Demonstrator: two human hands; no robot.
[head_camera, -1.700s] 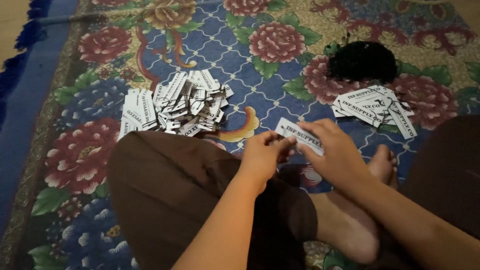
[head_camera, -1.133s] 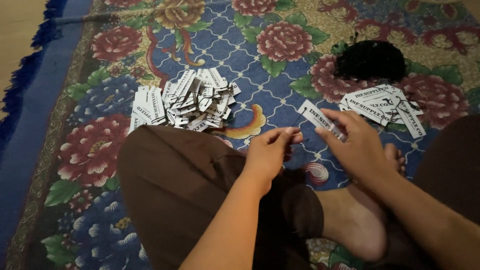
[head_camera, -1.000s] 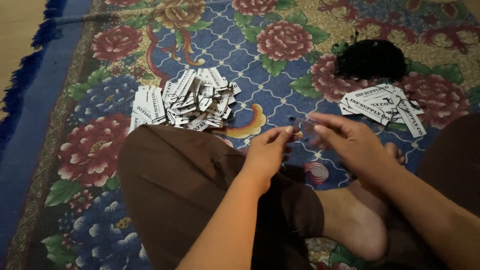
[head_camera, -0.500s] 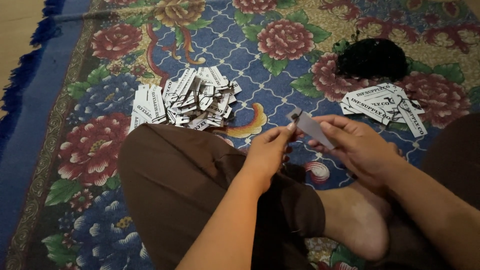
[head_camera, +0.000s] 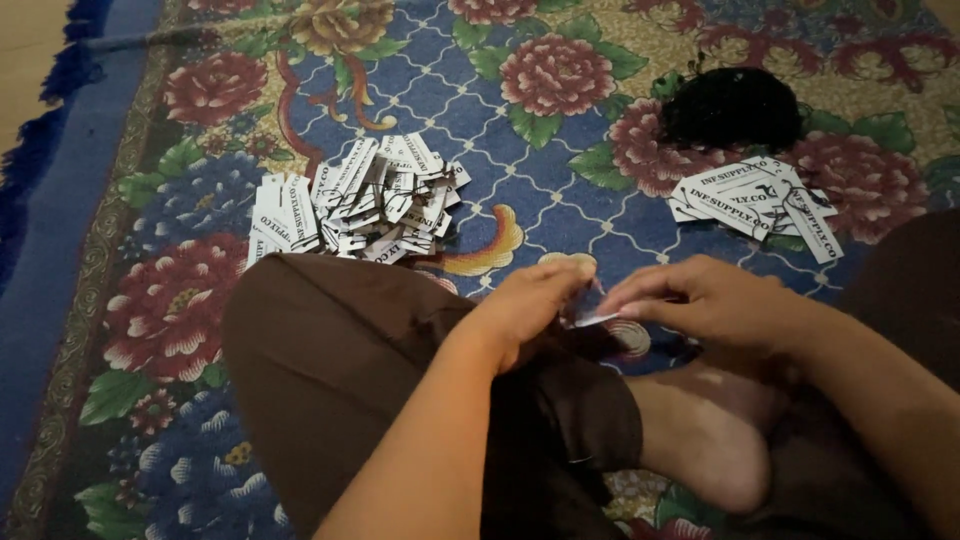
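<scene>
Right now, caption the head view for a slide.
Both hands pinch a white tag above a floral rug.

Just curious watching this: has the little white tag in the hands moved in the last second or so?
Yes. The white tag came down toward the knee, away from the small tag pile, and now lies nearly hidden between both hands.

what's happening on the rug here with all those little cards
A person sits cross-legged on a floral rug. The left hand and right hand meet over one small white tag, pinching it between the fingertips. A big heap of tags lies to the left, a smaller pile to the right beside a black bundle.
</scene>
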